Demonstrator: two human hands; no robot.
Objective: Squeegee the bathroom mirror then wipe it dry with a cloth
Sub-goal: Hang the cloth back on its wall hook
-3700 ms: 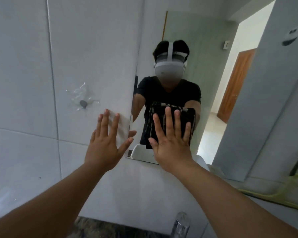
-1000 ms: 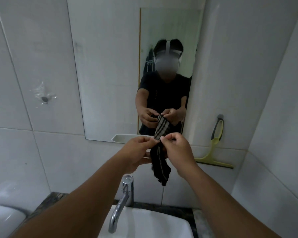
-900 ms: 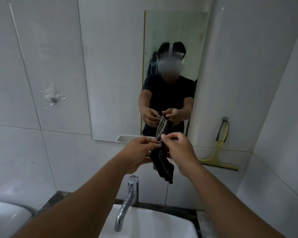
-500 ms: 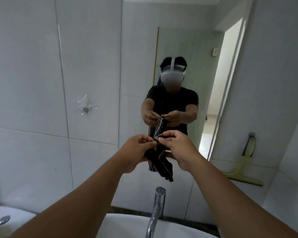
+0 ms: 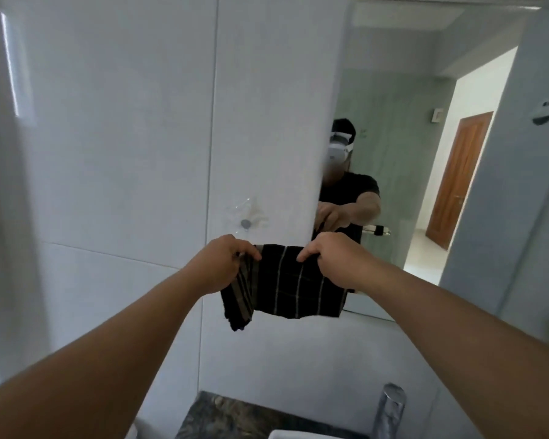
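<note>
I hold the cloth spread out in the middle of the frame, my left hand pinching its upper left corner and my right hand gripping the upper right edge, fingers of both clenched on the fabric. It is dark with pale check lines; its left side folds down lower than the rest, and the bottom edge hangs free in front of the white tiled wall. The mirror fills the upper right of the frame; its left edge runs down just behind my right hand and its lower edge passes behind my right forearm. A small wall hook sits just above my left hand. At the bottom right the tap stands above the rim of the basin; I cannot tell what the basin holds.
</note>
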